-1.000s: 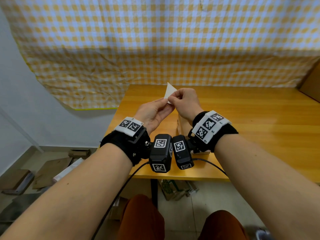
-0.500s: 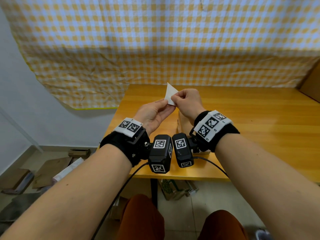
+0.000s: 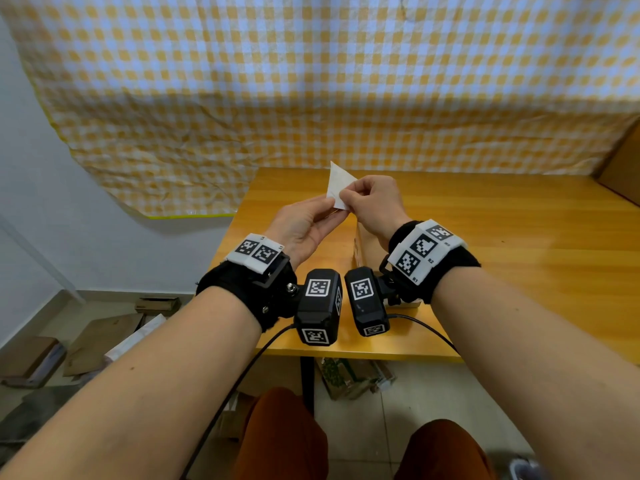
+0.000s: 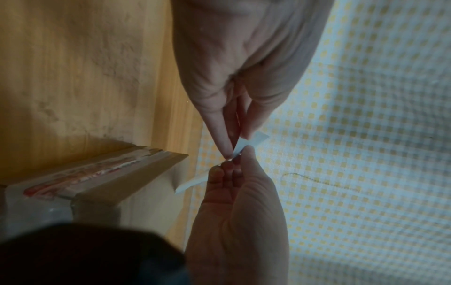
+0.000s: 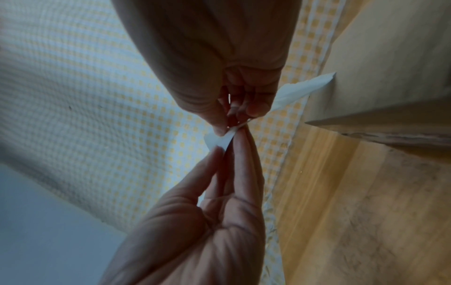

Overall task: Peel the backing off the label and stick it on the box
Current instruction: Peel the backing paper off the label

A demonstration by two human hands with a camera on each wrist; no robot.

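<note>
Both hands hold a small white label (image 3: 336,183) in the air over the table's left part. My left hand (image 3: 330,202), fingers nearly straight, pinches its lower edge between thumb and fingertips (image 4: 225,146). My right hand (image 3: 344,195), fingers curled, pinches the same sheet right beside it. In the left wrist view the label (image 4: 253,141) bends between the two pinches. The right wrist view shows the label (image 5: 219,141) with its far end sticking out behind my right hand (image 5: 234,119). I cannot tell label from backing. The cardboard box (image 4: 109,173) stands on the table under my right wrist.
The wooden table (image 3: 519,254) stretches bare to the right. A yellow checked cloth (image 3: 311,81) hangs behind it. Another brown box (image 3: 623,168) sits at the far right edge. Flattened cardboard (image 3: 100,337) lies on the floor to the left.
Both hands stay together in nearly the same place. The label has turned a little, so more of its white face shows above the right fingers.
</note>
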